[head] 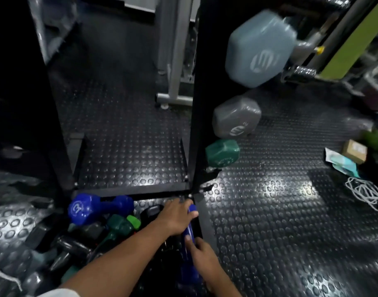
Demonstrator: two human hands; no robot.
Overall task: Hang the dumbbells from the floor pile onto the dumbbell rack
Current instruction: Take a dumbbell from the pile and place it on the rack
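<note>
Blue vinyl dumbbell [189,239], lower centre of the head view: I see the left hand [176,217] curled over its far end and the right hand [202,252] pinching its near end, presumably to lift it clear of the floor pile [93,230]. On the black dumbbell rack [195,103] I count three hung: light-blue [258,50], grey [236,118], green [222,153]. One blue "3" dumbbell [98,207] lies lower left.

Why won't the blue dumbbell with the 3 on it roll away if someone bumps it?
The blue dumbbell probably won't roll far: its ends look flat-sided, and it is wedged against the pile. It looks solid, so likely stiff and heavy for its size. Its glossy coating may be a bit slippery.
</note>
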